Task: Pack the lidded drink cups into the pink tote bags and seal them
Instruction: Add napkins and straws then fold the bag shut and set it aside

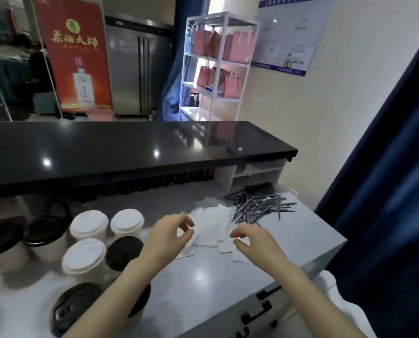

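**Cups standing near-left, bags far off on shelf**

Cups [84,257] are sitting in a cluster at the near-left of the grey counter [228,276], some w/ white lids, some w/ black, several touching. All are standing upright: long axis vertical, lids facing up. None is tipping.

Pink tote bags [237,48] are standing on the white shelf [196,111], far right, beyond the black bar top [130,142] and well apart from the cups. They're looking upright w/ handles up, but are too blurry to tell if mouths are open.

Left hand [171,230] and right hand [249,242] are hovering side by side over the white paper packets [210,225] mid-counter. Fingers on both are curling loosely, thumb nearing fingertips, nothing showing between them. No contact w/ any cup. A pile of wrapped straws [257,206] is lying just beyond, far right.

Handling, as a guess: these are looking like thin paper cups w/ press-on lids, prob. filled, so moderately heavy and sloshy. Walls are likely giving under a squeeze, which could be popping a lid. Best to be wrapping round the body below the lid rim, not lifting by the lid, and keeping it vertical going into the bag. Bags are prob. light and floppy, so the mouth is needing holding open by its edge or handle.
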Tool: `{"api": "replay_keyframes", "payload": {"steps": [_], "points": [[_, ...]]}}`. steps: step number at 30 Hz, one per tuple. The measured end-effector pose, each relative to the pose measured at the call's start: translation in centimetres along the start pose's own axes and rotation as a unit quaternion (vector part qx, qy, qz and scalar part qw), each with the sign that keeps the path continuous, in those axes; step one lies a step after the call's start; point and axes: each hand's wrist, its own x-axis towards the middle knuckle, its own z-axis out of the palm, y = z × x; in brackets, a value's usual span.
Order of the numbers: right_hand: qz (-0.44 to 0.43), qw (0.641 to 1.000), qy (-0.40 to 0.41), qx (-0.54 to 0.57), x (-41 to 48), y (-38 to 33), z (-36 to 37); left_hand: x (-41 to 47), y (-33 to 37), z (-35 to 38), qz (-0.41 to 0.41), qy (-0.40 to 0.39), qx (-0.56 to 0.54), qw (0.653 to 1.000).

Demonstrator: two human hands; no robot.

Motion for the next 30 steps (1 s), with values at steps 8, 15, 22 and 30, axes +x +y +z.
{"api": "replay_keyframes", "payload": {"steps": [8, 15, 22, 30], "points": [[0.056, 0.998, -0.016, -0.013, 3.2, 11.9, -2.0, 6.4, 3.0, 11.7, -0.05, -0.094, 0.004, 0.994], [0.043, 0.997, -0.015, -0.064, 11.7, 17.8, -1.1, 14.6, 0.6, 20.1, -0.089, -0.107, 0.032, 0.99], [-0.003, 0.986, -0.074, -0.148, 21.9, 20.7, 2.4, 21.8, -1.9, 26.8, -0.082, -0.126, 0.174, 0.973], [-0.084, 0.961, -0.122, -0.234, 25.5, 21.9, 5.3, 23.1, -4.0, 29.8, -0.076, -0.175, 0.275, 0.942]]}}
